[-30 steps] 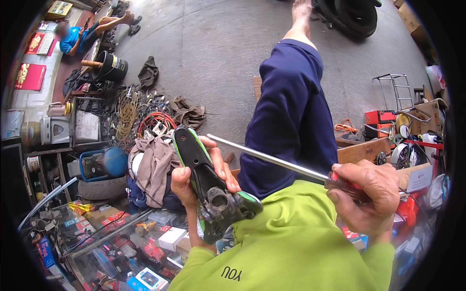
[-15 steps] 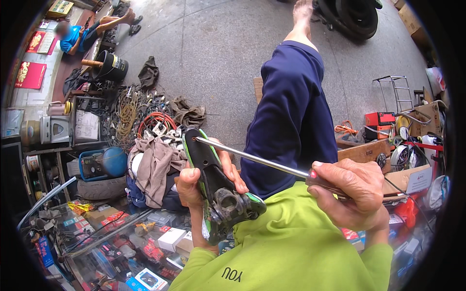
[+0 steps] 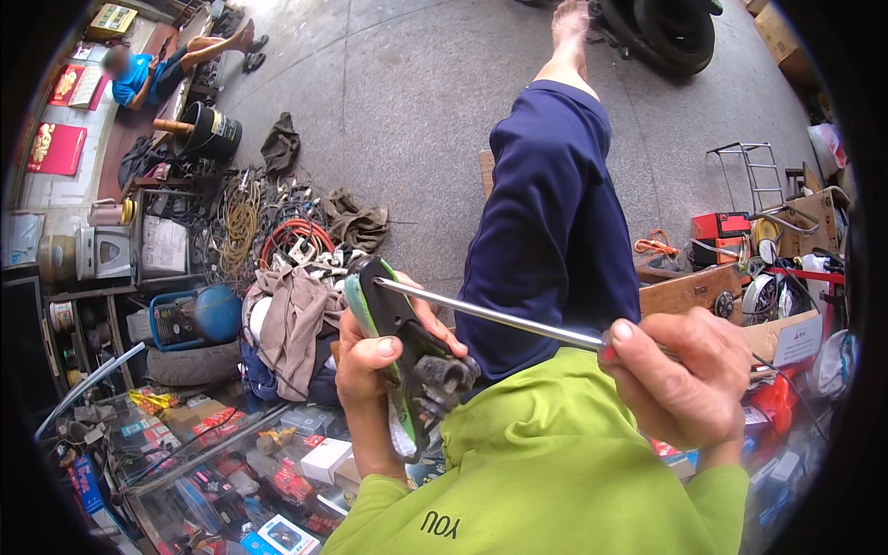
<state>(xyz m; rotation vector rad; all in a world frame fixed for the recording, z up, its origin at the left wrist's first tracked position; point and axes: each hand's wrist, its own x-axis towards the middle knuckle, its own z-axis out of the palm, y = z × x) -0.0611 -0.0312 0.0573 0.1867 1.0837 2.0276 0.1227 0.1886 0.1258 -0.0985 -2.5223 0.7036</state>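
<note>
My left hand [image 3: 363, 375] is closed around a long black part with green edges [image 3: 400, 324], its thumb on the near side and its fingers around the far side. A dark round socket [image 3: 444, 375] sticks out from the part's lower end. In my right hand [image 3: 689, 375] is a screwdriver [image 3: 490, 314] with a long shiny shaft; fingers and thumb wrap its handle, hiding most of it. The screwdriver's tip meets the black face near the part's upper end. Whether it sits in a screw head is too small to tell.
Below left stands a glass-topped case [image 3: 231, 435] of small boxed goods. Tangled cables [image 3: 268, 217] and a brown cloth [image 3: 291, 310] lie at the left. A wooden box [image 3: 689, 291] and cartons are on the right. A person in blue [image 3: 139, 79] sits far left.
The black part has turned in my left hand, its socket now facing more to the right. My right hand has shifted slightly right, and its fingers have changed their hold on the handle.
</note>
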